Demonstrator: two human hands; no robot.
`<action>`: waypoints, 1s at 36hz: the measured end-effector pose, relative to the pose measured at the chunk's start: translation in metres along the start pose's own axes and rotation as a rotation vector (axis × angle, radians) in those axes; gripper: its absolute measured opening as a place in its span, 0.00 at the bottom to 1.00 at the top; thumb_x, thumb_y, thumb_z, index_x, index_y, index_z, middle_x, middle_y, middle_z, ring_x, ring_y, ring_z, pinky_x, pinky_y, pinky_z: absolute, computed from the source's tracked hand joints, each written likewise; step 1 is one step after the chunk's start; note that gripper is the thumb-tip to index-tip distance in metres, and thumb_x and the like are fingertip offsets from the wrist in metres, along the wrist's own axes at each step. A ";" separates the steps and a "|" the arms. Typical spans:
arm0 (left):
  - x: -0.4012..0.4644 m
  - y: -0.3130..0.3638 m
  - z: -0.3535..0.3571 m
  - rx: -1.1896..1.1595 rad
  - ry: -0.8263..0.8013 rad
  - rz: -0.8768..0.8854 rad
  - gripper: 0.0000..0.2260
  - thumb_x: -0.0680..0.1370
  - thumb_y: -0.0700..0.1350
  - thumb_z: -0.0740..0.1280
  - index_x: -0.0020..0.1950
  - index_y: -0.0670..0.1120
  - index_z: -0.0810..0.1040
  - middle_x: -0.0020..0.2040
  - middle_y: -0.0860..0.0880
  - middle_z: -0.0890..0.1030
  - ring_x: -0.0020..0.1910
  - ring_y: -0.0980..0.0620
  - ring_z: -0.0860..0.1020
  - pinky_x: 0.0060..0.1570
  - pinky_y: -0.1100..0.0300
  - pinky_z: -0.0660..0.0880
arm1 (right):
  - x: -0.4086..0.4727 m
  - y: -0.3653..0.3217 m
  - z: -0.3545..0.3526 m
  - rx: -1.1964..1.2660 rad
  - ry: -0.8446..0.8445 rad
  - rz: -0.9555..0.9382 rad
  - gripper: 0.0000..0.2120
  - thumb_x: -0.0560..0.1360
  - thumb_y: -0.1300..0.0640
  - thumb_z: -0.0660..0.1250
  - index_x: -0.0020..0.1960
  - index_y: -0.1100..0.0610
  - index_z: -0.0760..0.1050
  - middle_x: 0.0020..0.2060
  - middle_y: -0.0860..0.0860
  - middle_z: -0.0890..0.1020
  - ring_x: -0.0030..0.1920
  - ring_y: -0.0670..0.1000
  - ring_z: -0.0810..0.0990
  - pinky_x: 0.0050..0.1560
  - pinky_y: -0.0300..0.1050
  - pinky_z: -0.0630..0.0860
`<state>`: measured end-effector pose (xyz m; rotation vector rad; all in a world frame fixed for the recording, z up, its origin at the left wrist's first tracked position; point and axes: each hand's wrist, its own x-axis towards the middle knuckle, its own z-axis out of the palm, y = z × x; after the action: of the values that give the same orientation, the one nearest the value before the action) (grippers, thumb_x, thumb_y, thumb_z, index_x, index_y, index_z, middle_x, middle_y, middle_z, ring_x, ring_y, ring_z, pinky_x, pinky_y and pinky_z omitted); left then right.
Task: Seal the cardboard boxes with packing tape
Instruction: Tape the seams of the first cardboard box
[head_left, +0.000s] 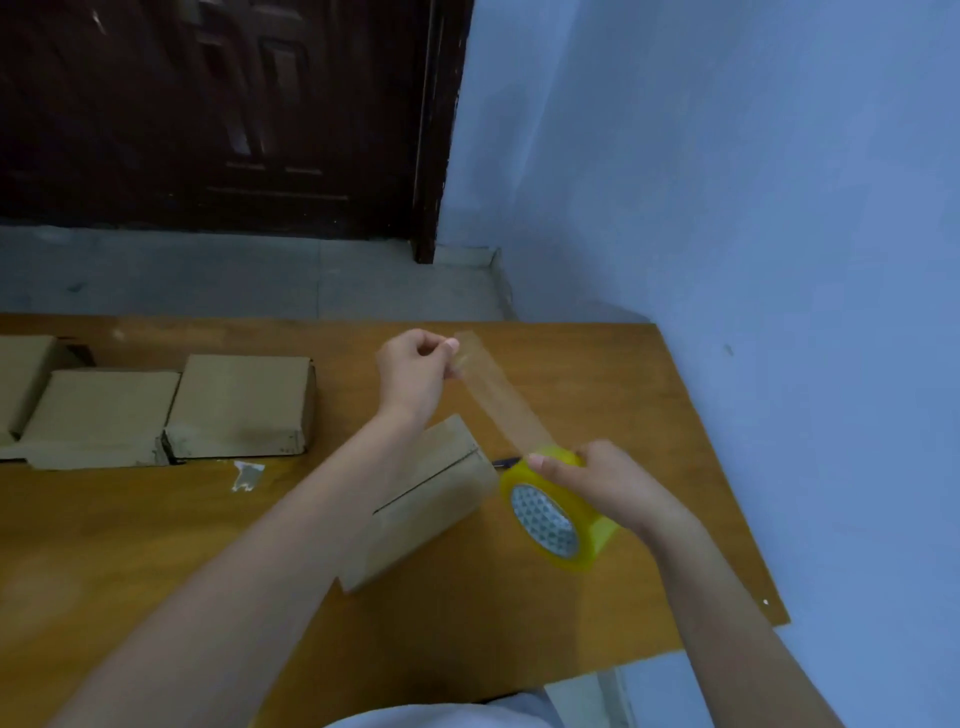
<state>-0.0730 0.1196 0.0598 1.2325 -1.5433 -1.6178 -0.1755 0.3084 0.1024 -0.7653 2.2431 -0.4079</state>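
Note:
My right hand (597, 483) grips a yellow roll of packing tape (558, 512) above the wooden table (156, 545). A clear strip of tape (498, 400) runs up and left from the roll to my left hand (415, 374), which pinches its free end. Below my hands a small cardboard box (431, 499) lies on the table, its top seam a dark slit. My left forearm covers its left part.
Three more cardboard boxes (244, 405) sit in a row at the table's left back. A scrap of clear tape (248, 474) lies in front of them. A dark tool tip (506, 461) shows behind the box. A blue wall (779, 260) borders the table on the right.

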 end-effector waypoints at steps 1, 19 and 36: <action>0.002 -0.006 0.000 0.006 -0.001 -0.013 0.07 0.77 0.41 0.68 0.39 0.44 0.79 0.34 0.48 0.80 0.35 0.51 0.81 0.53 0.46 0.78 | -0.001 0.006 0.001 0.109 -0.010 -0.044 0.24 0.70 0.35 0.67 0.43 0.57 0.78 0.34 0.48 0.78 0.35 0.46 0.76 0.35 0.44 0.69; -0.004 -0.072 0.005 0.267 0.108 -0.039 0.05 0.77 0.50 0.68 0.47 0.51 0.82 0.41 0.56 0.81 0.41 0.59 0.76 0.36 0.66 0.68 | 0.010 0.041 0.050 0.112 0.054 0.008 0.21 0.74 0.42 0.67 0.44 0.62 0.78 0.37 0.58 0.80 0.36 0.53 0.77 0.36 0.47 0.71; -0.001 -0.069 0.012 0.377 0.186 -0.075 0.07 0.77 0.52 0.68 0.50 0.52 0.83 0.40 0.58 0.78 0.39 0.60 0.75 0.34 0.65 0.68 | 0.020 0.048 0.068 0.150 0.055 0.050 0.20 0.74 0.41 0.66 0.50 0.59 0.79 0.42 0.54 0.82 0.43 0.53 0.81 0.41 0.46 0.75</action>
<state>-0.0707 0.1372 -0.0083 1.6061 -1.7485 -1.2471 -0.1571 0.3289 0.0211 -0.6251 2.2485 -0.5726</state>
